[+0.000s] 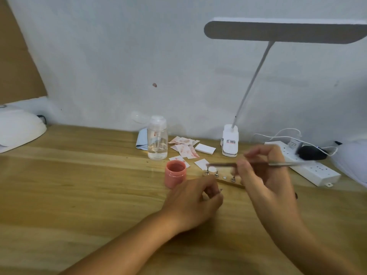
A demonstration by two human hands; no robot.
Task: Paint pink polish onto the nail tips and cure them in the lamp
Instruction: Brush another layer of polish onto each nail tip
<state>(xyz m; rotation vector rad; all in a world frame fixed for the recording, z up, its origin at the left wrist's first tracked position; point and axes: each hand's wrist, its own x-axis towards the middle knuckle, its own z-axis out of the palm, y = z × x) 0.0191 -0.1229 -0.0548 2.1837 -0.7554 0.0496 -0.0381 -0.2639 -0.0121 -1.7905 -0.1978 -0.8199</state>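
Pink polish in a small open pink plastic jar (175,173) is sitting on the tan wooden table (79,175), just left of a narrow tan holder strip (228,182) carrying small metal stands (216,173). Pale translucent nail tips (212,168) are perched on the leftmost stands; whether they are coated we cannot tell, too blurred.

Our right hand (264,171) is pinching a thin metal-handled brush (224,165) between thumb and curled fingers. The brush's long axis is running almost straight left-right, bristle end pointing left. That end is hovering right over the leftmost nail tip, so the tips are lying left of and slightly below our right fingers, with the jar farther left along the same line.

Our left hand (196,197) is resting on the table in front of the strip, fingers curled, pinching a small grey piece (220,189). It is probably a stand taken from the strip's one empty spot, but we cannot confirm.

A white domed curing lamp (19,128) is sitting at the far left table edge, well apart from the strip, with the left hand the nearer one. Judging by this, we are doing the painting step and curing is not yet started.
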